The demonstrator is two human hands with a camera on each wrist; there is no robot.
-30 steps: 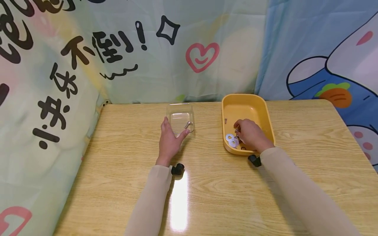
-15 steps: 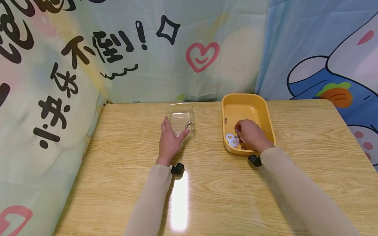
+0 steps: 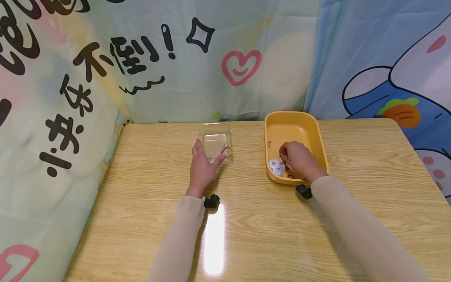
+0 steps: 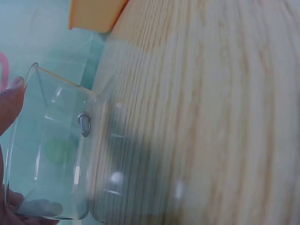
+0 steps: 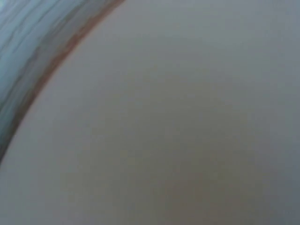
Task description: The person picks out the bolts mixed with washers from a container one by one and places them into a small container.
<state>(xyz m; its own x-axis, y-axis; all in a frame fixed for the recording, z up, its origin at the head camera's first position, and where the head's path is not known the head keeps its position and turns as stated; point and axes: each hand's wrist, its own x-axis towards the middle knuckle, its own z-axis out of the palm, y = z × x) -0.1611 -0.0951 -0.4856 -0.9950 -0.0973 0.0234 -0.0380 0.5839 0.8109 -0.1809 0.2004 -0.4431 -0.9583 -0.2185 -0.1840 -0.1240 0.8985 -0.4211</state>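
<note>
My left hand (image 3: pixel 202 170) grips a clear plastic box (image 3: pixel 215 137) by its near side, thumb on one side and fingers on the other. Inside the box lies a metal bolt (image 3: pixel 224 149); the left wrist view shows this bolt (image 4: pixel 84 124) through the clear wall. My right hand (image 3: pixel 299 159) reaches into a yellow tray (image 3: pixel 290 125), fingers curled, with a small metal piece at the pinched fingertips. Its kind is mostly hidden. Beside those fingertips lie flat washers (image 3: pixel 276 172) and other small parts. The right wrist view is a blur.
A short screw (image 3: pixel 269 143) lies along the tray's left wall. The box and tray stand near the far edge of the wooden table (image 3: pixel 253 219). Behind them hangs a printed cloth (image 3: pixel 282 58).
My right fingertips shift very slightly among the small parts in the tray. The left hand and the clear box stay where they were.
</note>
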